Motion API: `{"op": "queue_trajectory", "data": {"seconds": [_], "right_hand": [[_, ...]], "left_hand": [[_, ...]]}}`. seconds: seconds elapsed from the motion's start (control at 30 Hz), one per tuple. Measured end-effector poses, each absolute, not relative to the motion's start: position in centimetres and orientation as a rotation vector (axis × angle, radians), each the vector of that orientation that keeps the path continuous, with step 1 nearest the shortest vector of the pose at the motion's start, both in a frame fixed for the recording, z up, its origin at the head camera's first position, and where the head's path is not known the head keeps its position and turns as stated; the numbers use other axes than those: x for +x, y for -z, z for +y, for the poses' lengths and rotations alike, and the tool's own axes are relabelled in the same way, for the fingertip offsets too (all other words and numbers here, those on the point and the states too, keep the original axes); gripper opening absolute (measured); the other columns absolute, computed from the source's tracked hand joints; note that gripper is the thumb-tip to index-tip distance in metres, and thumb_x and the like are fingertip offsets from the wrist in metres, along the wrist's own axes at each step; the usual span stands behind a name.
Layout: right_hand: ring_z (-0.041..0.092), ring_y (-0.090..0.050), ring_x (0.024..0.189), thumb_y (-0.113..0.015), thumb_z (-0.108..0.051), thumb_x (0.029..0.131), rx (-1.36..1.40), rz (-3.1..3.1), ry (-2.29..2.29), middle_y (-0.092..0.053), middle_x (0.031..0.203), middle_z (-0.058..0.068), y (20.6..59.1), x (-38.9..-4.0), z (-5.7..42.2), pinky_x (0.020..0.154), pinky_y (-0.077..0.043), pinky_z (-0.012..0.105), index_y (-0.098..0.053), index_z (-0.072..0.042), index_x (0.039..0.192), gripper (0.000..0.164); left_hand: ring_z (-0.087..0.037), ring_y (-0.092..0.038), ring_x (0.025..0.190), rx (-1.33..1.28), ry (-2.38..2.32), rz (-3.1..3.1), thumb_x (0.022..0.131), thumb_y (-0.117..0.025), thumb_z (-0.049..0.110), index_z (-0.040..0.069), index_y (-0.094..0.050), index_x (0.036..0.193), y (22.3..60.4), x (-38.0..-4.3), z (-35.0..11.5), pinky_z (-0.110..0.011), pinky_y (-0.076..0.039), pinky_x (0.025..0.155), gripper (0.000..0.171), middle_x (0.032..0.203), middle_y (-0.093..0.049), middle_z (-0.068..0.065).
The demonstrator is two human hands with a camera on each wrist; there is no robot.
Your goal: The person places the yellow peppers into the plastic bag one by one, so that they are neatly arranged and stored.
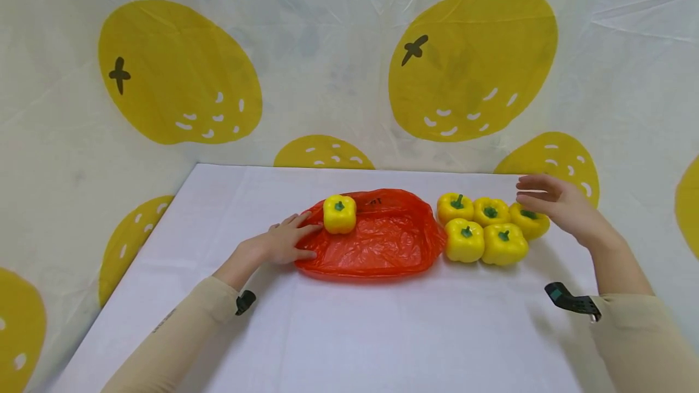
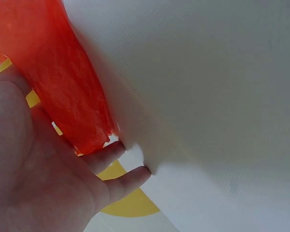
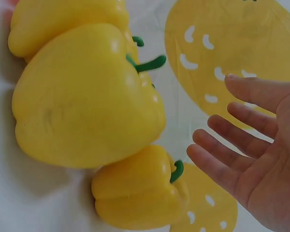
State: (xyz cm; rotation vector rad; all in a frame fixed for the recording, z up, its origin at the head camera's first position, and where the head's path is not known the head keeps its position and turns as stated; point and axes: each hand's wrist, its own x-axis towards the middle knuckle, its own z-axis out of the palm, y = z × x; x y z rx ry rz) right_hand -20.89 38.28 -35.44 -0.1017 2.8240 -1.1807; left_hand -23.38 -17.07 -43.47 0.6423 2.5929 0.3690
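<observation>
Touching red bag (image 1: 377, 253) with left hand (image 1: 284, 240); right hand (image 1: 568, 206) loose

Left hand: fingers spread at bag's edge. Lone yellow pepper (image 1: 340, 217) sits on bag, just right of left hand. Right hand: fingers extended, just beside nearest of five yellow peppers (image 1: 465, 244); others lie left of it. All on white bench (image 1: 415, 332).

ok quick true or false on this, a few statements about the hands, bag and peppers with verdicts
1. The left hand is at the left end of the red bag. True.
2. The right hand grips a pepper. False: it holds nothing.
3. One yellow pepper sits apart from the other peppers. True.
4. The grouped peppers number three. False: there are five.
5. That group is right of the bag. True.
</observation>
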Motion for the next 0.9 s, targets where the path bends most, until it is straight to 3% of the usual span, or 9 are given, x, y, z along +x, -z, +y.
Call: {"op": "queue_trajectory", "data": {"seconds": [0.07,0.17,0.23,0.33,0.43,0.5,0.67,0.9], "right_hand": [[-0.013,-0.050,0.101,-0.061,-0.038,0.104,-0.082,2.821,1.198,-0.050,0.142,0.014,35.8,-20.9,38.8,0.104,-0.041,0.065,-0.041,-0.002,0.151,0.062],[-0.012,-0.048,0.100,-0.062,-0.039,0.104,-0.049,2.800,1.232,-0.047,0.144,0.020,36.2,-20.7,39.7,0.103,-0.033,0.076,-0.040,-0.001,0.151,0.064],[-0.007,-0.049,0.103,-0.062,-0.043,0.103,-0.008,2.799,1.232,-0.045,0.146,0.023,36.4,-20.6,40.2,0.103,-0.032,0.076,-0.040,-0.002,0.151,0.066],[0.017,-0.051,0.119,-0.061,-0.046,0.102,0.055,2.803,1.223,-0.042,0.149,0.026,36.7,-20.5,40.9,0.102,-0.031,0.077,-0.039,-0.004,0.151,0.068],[0.045,-0.040,0.132,-0.059,-0.048,0.103,0.098,2.805,1.223,-0.039,0.151,0.028,37.0,-20.4,41.4,0.101,-0.030,0.079,-0.037,-0.003,0.153,0.071],[0.054,-0.031,0.136,-0.059,-0.046,0.103,0.110,2.801,1.218,-0.036,0.153,0.031,37.2,-20.4,41.7,0.101,-0.028,0.080,-0.034,0.000,0.154,0.073],[0.061,-0.022,0.140,-0.062,-0.040,0.103,0.088,2.783,1.171,-0.025,0.157,0.038,37.9,-20.6,42.2,0.102,-0.026,0.081,-0.027,0.004,0.157,0.078],[0.063,-0.015,0.142,-0.066,-0.033,0.102,0.070,2.751,1.157,-0.013,0.162,0.037,38.8,-21.2,42.1,0.100,-0.023,0.083,-0.018,-0.003,0.162,0.083]], "left_hand": [[-0.043,-0.010,0.154,0.640,-0.365,2.594,0.098,-0.066,0.046,0.023,-0.037,0.161,43.5,-23.4,-17.1,-0.073,-0.020,0.114,0.073,0.170,-0.014,-0.013],[-0.043,-0.010,0.154,0.633,-0.364,2.595,0.098,-0.066,0.046,0.024,-0.037,0.161,43.5,-23.4,-17.0,-0.073,-0.020,0.114,0.073,0.170,-0.014,-0.013],[-0.043,-0.010,0.154,0.627,-0.366,2.595,0.098,-0.066,0.046,0.024,-0.037,0.161,43.5,-23.3,-17.0,-0.072,-0.020,0.114,0.073,0.170,-0.014,-0.013],[-0.042,-0.009,0.154,0.620,-0.375,2.593,0.097,-0.067,0.046,0.024,-0.037,0.161,43.5,-23.3,-17.0,-0.072,-0.020,0.114,0.073,0.170,-0.014,-0.012],[-0.042,-0.009,0.154,0.616,-0.377,2.590,0.097,-0.067,0.046,0.024,-0.037,0.161,43.5,-23.4,-17.0,-0.072,-0.019,0.115,0.074,0.170,-0.014,-0.012],[-0.042,-0.009,0.154,0.616,-0.377,2.587,0.097,-0.067,0.046,0.024,-0.037,0.161,43.4,-23.4,-17.0,-0.072,-0.019,0.115,0.074,0.170,-0.014,-0.012],[-0.043,-0.009,0.154,0.612,-0.372,2.581,0.097,-0.067,0.046,0.024,-0.037,0.161,43.4,-23.3,-17.0,-0.072,-0.019,0.115,0.074,0.171,-0.013,-0.013],[-0.044,-0.008,0.154,0.604,-0.379,2.580,0.097,-0.068,0.046,0.025,-0.035,0.162,43.3,-23.3,-16.9,-0.072,-0.017,0.115,0.075,0.171,-0.012,-0.012]]}}
